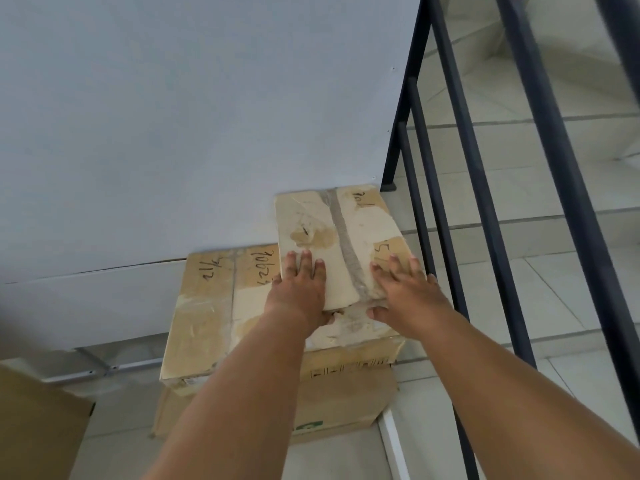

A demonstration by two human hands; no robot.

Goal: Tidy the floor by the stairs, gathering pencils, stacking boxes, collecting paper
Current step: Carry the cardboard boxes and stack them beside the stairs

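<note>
A small worn cardboard box (332,223) with a grey tape strip lies on top of a larger cardboard box (204,306) marked with handwritten numbers. Both stand against the pale wall beside the stair railing. My left hand (299,289) lies flat on the small box's near left part, fingers straight, thumb down at its front edge. My right hand (405,289) lies flat on its near right part, thumb hooked under the torn front edge. No pencils or paper show.
A dark metal stair railing (460,188) runs down the right side, with tiled steps (519,168) behind it. Another cardboard piece (38,424) sits at the lower left. A metal strip (114,368) lies on the tiled floor by the wall.
</note>
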